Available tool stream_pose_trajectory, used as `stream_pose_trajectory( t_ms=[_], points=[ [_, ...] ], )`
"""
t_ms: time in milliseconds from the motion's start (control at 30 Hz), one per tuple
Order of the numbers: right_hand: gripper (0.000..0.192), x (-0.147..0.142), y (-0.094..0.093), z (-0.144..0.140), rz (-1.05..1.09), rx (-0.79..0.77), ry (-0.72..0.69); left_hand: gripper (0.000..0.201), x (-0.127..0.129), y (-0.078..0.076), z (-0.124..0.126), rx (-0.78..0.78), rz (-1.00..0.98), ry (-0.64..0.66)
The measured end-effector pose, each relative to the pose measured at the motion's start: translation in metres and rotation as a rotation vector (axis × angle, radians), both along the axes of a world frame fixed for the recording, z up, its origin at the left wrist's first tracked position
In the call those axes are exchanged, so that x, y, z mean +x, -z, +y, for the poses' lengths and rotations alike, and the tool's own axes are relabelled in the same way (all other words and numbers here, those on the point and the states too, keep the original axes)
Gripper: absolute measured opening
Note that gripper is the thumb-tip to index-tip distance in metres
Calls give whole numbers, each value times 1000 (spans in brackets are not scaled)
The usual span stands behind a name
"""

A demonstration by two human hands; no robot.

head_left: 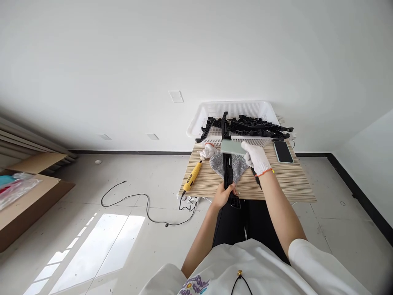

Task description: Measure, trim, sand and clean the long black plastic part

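My left hand [223,196], bare, is closed round the near end of a long black plastic strip [227,170]. The strip points away from me, its far end reaching over the basket. My right hand [257,158] wears a white knit glove and grips the right end of a flat grey-green rectangular block [232,147]. That block lies across the strip's upper part; whether it touches the strip I cannot tell. Under the strip is a grey cloth [216,164] on the small wood-striped table [285,184]. A dark slim tool or cable [256,178] shows below my right wrist.
A white plastic basket [199,123] with many black plastic parts [258,126] stands against the wall. On the table are a yellow corded tool [193,177], a white glove [209,150] and a phone [283,152]. A black cable [147,205] trails over the floor; a cardboard box [33,200] sits far left.
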State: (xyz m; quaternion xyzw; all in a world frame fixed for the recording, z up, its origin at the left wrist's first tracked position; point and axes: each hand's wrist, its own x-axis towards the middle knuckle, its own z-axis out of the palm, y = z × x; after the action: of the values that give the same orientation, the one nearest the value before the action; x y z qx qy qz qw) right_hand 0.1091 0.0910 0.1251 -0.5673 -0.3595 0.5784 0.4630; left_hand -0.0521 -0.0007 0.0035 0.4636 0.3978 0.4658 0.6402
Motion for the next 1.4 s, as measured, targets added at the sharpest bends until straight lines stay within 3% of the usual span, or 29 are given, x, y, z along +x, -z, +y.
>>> stream_pose_trajectory(
  t_ms=[433,533,633,767,900,1000,1133,1400],
  points=[
    [46,11,21,-8,-10,59,-111,37,0,0,1,14,8,12],
    [39,13,22,-12,5,62,-172,36,0,1,1,10,2,3],
    [36,17,19,-18,85,152,-164,38,0,3,0,10,-3,-3],
    [53,18,18,-23,187,297,-230,41,0,3,0,20,2,-2],
    [46,11,25,-24,103,409,-8,40,0,2,1,20,12,0],
    [39,5,31,-23,23,380,-69,39,1,2,1,17,15,-7],
    [31,2,38,-20,34,420,17,39,1,3,1,25,30,-7],
    [29,6,43,-18,-7,336,-114,38,-1,5,2,25,30,-1]
  ],
)
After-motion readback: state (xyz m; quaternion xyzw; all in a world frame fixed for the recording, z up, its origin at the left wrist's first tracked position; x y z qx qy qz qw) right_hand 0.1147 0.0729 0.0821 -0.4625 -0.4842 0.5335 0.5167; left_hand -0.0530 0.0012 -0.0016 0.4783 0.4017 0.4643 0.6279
